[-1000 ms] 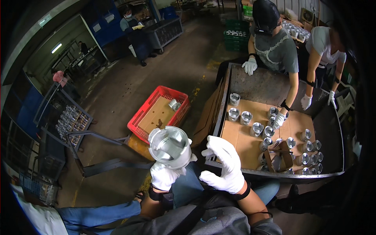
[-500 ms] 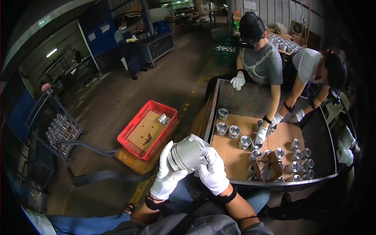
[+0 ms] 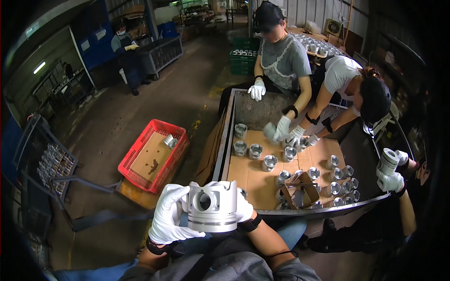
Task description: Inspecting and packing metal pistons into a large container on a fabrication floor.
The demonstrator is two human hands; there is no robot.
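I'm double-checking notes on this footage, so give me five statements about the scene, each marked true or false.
1. The wearer's left hand and right hand both hold a silvery metal part. True.
2. The basket on the left is blue and full to the brim. False: the red basket has a few parts near one end, and much of its brown lining shows.
3. Cardboard covers much of the bottom of the large bin. True.
4. The wearer's hands are ungloved. False: both wear white gloves.
5. At the far right, a co-worker's gloved hand is empty. False: it holds another metal part.
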